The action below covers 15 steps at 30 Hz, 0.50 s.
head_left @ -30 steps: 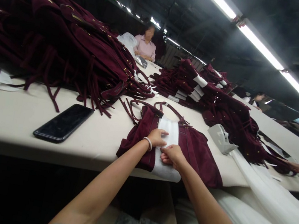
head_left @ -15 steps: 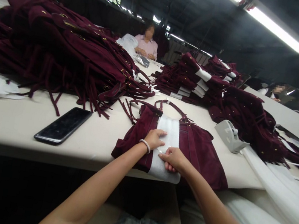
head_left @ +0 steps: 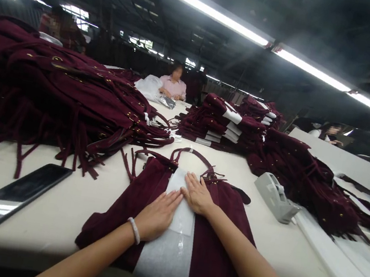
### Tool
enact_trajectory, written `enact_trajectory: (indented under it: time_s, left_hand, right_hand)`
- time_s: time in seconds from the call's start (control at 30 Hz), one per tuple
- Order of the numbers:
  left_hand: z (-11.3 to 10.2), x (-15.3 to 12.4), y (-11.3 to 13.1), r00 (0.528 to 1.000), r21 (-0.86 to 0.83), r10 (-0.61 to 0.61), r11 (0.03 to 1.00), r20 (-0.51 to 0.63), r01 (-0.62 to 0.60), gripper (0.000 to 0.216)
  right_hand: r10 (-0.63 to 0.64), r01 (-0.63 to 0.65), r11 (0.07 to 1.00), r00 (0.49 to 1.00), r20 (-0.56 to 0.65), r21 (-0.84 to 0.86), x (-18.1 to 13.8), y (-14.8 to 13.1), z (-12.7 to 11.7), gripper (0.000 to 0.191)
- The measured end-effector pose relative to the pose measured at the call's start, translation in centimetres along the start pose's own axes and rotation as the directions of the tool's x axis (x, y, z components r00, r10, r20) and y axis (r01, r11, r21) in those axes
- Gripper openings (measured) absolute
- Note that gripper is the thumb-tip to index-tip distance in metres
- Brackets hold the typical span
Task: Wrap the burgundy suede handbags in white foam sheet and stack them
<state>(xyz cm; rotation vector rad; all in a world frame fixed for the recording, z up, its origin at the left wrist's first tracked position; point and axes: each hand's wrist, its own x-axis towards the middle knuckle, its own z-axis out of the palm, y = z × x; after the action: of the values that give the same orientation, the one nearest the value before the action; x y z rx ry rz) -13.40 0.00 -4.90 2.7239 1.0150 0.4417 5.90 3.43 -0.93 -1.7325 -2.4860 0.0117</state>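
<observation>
A maroon handbag (head_left: 225,239) lies flat on the table in front of me, its handles toward the far side. Around its middle runs a white wrapping strip (head_left: 164,260), with a shiny piece of clear tape (head_left: 181,245) on its lower part. My left hand (head_left: 159,214), a pale band at the wrist, rests flat on the strip with fingers stretched out. Just beyond it my right hand (head_left: 198,194) lies flat, fingers extended, on the strip's upper part and the bag beside it. The fingertips of both hands nearly meet. Neither hand grips anything.
A black smartphone (head_left: 12,195) lies at the left. Behind it rises a large pile of maroon bags (head_left: 55,84). Stacked wrapped bags (head_left: 216,120) stand further back. At the right are a grey tape dispenser (head_left: 276,198) and white sheet material (head_left: 331,262). A person (head_left: 173,84) sits across the table.
My right hand has let go of its pinch near the tape and moved up the strip; it now lies flat. My left hand has flattened too. The view has shifted closer to the bag.
</observation>
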Motion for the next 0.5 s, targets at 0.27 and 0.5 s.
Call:
enact_trajectory:
  time_s: [0.27, 0.5]
  left_hand:
    - [-2.2, 0.6, 1.6, 0.993, -0.009, -0.067, 0.998, 0.094, 0.068, 0.059]
    - [-2.8, -7.8, 1.6, 0.965, 0.180, -0.075, 0.976, -0.253, 0.123, 0.038]
  right_hand:
    - [0.071, -0.089, 0.985, 0.990, 0.119, 0.148, 2.6, 1.9, 0.9, 0.068]
    - [0.078, -0.077, 0.995, 0.997, -0.023, 0.059, 2.4, 0.7, -0.4, 0.060]
